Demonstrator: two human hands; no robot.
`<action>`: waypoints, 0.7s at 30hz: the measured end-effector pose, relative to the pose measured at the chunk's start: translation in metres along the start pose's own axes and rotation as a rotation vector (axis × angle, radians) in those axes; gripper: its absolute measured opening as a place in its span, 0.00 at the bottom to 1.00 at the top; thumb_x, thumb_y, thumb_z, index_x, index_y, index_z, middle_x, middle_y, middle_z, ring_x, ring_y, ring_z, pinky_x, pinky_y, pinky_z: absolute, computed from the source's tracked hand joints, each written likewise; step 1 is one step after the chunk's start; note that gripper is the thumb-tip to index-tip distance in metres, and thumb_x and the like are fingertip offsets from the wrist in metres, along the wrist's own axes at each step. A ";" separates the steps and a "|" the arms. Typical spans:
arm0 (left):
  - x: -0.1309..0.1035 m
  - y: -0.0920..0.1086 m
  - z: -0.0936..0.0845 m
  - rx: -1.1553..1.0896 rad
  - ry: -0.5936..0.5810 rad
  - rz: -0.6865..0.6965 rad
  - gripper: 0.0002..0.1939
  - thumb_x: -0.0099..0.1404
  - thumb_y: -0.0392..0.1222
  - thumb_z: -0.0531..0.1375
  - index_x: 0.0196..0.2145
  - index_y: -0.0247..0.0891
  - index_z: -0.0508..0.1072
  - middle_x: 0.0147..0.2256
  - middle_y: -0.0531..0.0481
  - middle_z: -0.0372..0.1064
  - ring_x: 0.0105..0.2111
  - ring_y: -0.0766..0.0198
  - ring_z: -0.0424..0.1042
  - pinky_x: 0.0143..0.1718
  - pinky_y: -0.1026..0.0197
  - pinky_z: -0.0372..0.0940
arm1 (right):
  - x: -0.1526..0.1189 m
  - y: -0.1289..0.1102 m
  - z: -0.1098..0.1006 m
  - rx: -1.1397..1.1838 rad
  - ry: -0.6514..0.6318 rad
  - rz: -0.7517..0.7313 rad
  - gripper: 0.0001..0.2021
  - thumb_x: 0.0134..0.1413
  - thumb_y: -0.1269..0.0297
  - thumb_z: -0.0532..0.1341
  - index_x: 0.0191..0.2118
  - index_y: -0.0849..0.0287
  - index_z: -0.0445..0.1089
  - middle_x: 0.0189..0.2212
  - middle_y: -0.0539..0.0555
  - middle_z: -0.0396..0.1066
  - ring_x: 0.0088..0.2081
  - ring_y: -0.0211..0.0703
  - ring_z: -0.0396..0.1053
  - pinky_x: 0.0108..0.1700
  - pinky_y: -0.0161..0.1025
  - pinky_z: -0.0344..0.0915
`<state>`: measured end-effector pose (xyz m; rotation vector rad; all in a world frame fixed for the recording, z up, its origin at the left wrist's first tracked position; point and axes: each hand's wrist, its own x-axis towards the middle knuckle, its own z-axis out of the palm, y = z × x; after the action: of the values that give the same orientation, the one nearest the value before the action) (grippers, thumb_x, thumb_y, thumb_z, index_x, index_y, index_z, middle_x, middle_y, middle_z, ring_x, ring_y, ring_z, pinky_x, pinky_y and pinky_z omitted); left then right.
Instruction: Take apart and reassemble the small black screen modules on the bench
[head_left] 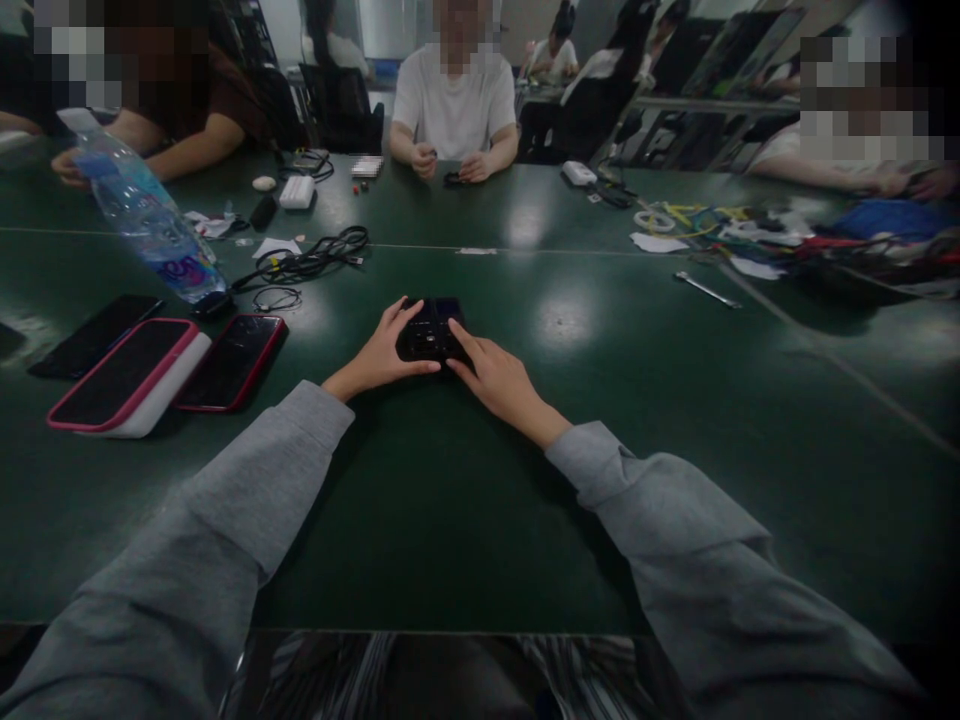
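Note:
A small, boxy black device point(430, 341) with a glossy dark surface sits between my two hands over the green table point(450, 500). I cannot make out its exact kind. Around its left side my left hand point(384, 350) is curled, fingers at the far edge and thumb along the near edge. From the right, my right hand point(496, 377) holds it, with fingers on its upper right part and the thumb at the near right corner. Whether its underside touches the table is hidden.
To my left lie several phones, one in a pink-edged case point(124, 375), beside a water bottle point(150, 210). Black cables point(315, 255) are coiled beyond them. A wrench point(707, 290) and tangled wires point(720, 230) lie right. Across the table sits a person in white point(454, 105).

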<state>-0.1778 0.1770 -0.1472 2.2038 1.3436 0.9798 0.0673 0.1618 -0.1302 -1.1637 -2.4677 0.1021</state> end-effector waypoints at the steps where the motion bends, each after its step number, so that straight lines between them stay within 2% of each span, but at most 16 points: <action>1: 0.000 0.000 0.001 0.011 -0.003 0.012 0.57 0.49 0.69 0.67 0.68 0.46 0.50 0.70 0.36 0.39 0.70 0.37 0.40 0.68 0.33 0.46 | 0.001 0.000 0.001 -0.004 0.002 0.002 0.29 0.71 0.53 0.47 0.72 0.59 0.46 0.57 0.63 0.68 0.53 0.55 0.69 0.50 0.51 0.71; 6: -0.001 0.004 0.005 0.071 0.013 0.025 0.52 0.54 0.69 0.64 0.68 0.44 0.50 0.69 0.35 0.41 0.70 0.38 0.41 0.67 0.33 0.47 | 0.003 -0.001 0.003 -0.006 0.018 -0.014 0.29 0.71 0.56 0.48 0.71 0.61 0.46 0.57 0.64 0.68 0.53 0.55 0.68 0.51 0.51 0.70; 12: -0.001 0.009 0.007 0.144 0.026 0.046 0.53 0.54 0.69 0.64 0.67 0.43 0.49 0.69 0.33 0.40 0.69 0.36 0.43 0.66 0.32 0.49 | 0.001 0.000 0.002 0.002 0.007 -0.026 0.30 0.70 0.58 0.48 0.72 0.61 0.44 0.58 0.65 0.66 0.53 0.56 0.68 0.50 0.52 0.70; 21: -0.002 0.009 0.009 0.110 0.007 0.019 0.52 0.55 0.68 0.64 0.68 0.45 0.47 0.70 0.34 0.35 0.70 0.37 0.40 0.67 0.34 0.49 | 0.001 -0.003 0.001 -0.005 -0.010 -0.021 0.29 0.71 0.59 0.46 0.72 0.62 0.43 0.59 0.66 0.65 0.55 0.56 0.67 0.51 0.52 0.70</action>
<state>-0.1665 0.1712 -0.1490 2.2996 1.4141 0.9423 0.0645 0.1605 -0.1300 -1.1417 -2.4896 0.0963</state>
